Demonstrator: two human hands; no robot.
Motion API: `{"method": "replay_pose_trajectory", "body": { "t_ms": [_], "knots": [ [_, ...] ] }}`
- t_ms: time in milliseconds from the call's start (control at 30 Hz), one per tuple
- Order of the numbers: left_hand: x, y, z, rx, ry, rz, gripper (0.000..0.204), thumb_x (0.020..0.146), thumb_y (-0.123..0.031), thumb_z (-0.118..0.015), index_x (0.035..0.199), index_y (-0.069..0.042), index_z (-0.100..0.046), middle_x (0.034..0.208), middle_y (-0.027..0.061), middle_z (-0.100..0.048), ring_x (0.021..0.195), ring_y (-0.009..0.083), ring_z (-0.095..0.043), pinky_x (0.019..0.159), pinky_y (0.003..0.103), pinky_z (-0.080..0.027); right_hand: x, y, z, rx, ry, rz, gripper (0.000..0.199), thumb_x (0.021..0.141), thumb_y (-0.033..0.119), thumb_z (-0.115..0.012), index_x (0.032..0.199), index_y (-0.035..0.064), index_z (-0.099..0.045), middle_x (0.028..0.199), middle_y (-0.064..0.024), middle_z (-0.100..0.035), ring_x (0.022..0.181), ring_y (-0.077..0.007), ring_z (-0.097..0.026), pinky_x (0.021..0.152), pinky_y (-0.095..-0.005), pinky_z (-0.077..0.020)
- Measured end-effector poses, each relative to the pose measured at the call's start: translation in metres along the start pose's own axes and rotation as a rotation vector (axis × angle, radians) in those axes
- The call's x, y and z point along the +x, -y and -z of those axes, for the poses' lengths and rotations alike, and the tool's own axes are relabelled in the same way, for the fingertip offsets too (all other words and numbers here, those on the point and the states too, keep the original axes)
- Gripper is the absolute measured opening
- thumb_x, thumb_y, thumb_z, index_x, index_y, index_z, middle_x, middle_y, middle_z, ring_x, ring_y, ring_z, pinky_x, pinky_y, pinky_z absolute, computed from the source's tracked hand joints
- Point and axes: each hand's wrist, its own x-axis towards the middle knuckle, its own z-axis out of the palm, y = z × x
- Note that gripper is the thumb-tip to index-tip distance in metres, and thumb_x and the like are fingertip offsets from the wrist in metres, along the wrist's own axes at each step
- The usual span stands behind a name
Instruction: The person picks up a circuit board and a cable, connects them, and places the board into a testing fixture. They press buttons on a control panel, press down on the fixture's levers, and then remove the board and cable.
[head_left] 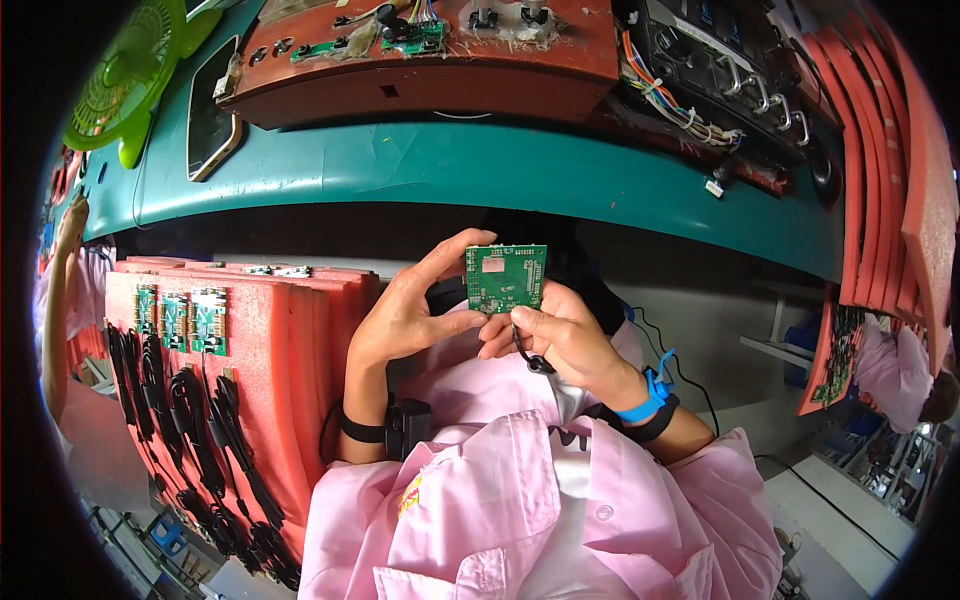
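A square green circuit board (508, 281) with a small pale label is held up in front of my chest, off the teal bench's near edge. My left hand (405, 310) grips its left side, thumb at the lower corner and index finger at the top edge. At the lower right, my right hand (562, 335) pinches the board with the thumb on its face. A black cable (533, 361) hangs from the board's lower edge by the right fingers. What lies behind the board is hidden.
Pink foam sheets (270, 330) at left carry circuit boards with bundled black cables (185, 390). On the teal bench (420, 165) are a brown fixture box (430, 85), a phone (214, 110), a green fan (130, 70) and a black device (735, 70). More foam sheets (870, 170) stand right.
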Motion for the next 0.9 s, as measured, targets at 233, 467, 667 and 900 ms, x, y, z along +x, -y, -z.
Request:
{"method": "replay_pose_trajectory", "body": {
  "t_ms": [233,467,667,900],
  "knots": [
    [0.002,0.010,0.001,-0.096,0.011,0.048,0.072,0.060,-0.009,-0.073,0.123,-0.003,-0.038,0.123,0.0104,-0.042,0.107,0.0217,-0.047,0.092,0.036,-0.036,0.001,0.003,-0.002,-0.007,-0.009,-0.002,0.023,0.087,0.009,-0.036,0.106,-0.0029,-0.040,0.088,-0.0175,-0.057,0.074,-0.0230,-0.061,0.068,-0.0290,-0.0490],
    [0.003,0.020,0.003,-0.132,0.022,0.104,0.076,0.060,-0.023,-0.075,0.122,0.001,-0.038,0.116,0.0115,-0.047,0.105,0.0215,-0.048,0.091,0.036,-0.036,0.001,0.007,-0.001,0.002,0.017,-0.015,0.026,0.086,0.013,-0.041,0.108,-0.0022,-0.041,0.089,-0.0169,-0.057,0.076,-0.0247,-0.061,0.067,-0.0305,-0.0493],
    [0.002,0.022,0.002,-0.077,0.010,0.097,0.076,0.059,-0.031,-0.075,0.118,0.002,-0.041,0.102,0.0135,-0.056,0.098,0.0245,-0.054,0.089,0.037,-0.038,0.001,0.003,0.003,0.030,0.064,-0.021,0.034,0.085,0.019,-0.046,0.111,-0.0020,-0.040,0.090,-0.0176,-0.057,0.079,-0.0271,-0.061,0.067,-0.0306,-0.0498],
    [-0.001,0.025,0.002,-0.044,0.013,0.103,0.078,0.059,-0.039,-0.074,0.116,0.005,-0.042,0.099,0.0164,-0.057,0.099,0.0261,-0.054,0.089,0.038,-0.038,0.000,0.001,0.004,0.044,0.076,-0.024,0.034,0.085,0.021,-0.047,0.109,-0.0021,-0.041,0.089,-0.0176,-0.058,0.079,-0.0273,-0.061,0.066,-0.0306,-0.0498]
  ]
}}
